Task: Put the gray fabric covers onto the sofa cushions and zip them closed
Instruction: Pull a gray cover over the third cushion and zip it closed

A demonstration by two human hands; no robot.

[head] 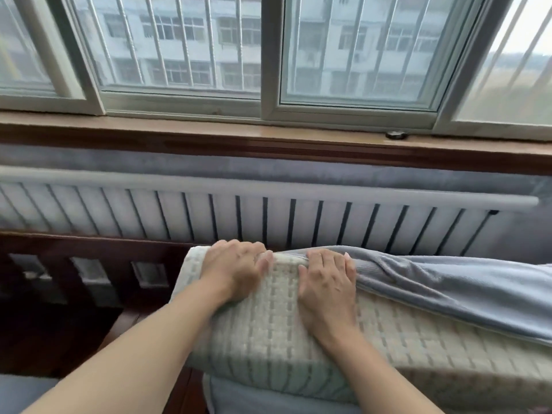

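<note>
Both hands sit on the cushion's far top edge, fingers curled over it. The left hand grips the bare quilted cushion near its left end, knuckles up, fingertips hooked over the far edge, holding cushion only. The right hand lies just right of it, apart from it, fingers bent down over the same edge; its outer fingers touch the bunched hem of the gray cover. Whether those fingers pinch the hem or only press beside it, I cannot tell.

Outward from the cushion: its long axis runs left to right, and it appears to stand on its long edge. The cover is on the cushion's right part only, draped from the top edge down toward the near right. The left part of the cushion is uncovered. So the cover lies to the right of both hands, and the right hand is the nearer 1. Judged from this, the coming move is a pull leftward along the long axis, dragging the hem toward the left hand's end.

Behind the cushion stands a radiator, above that a sill. No zipper is visible.
</note>
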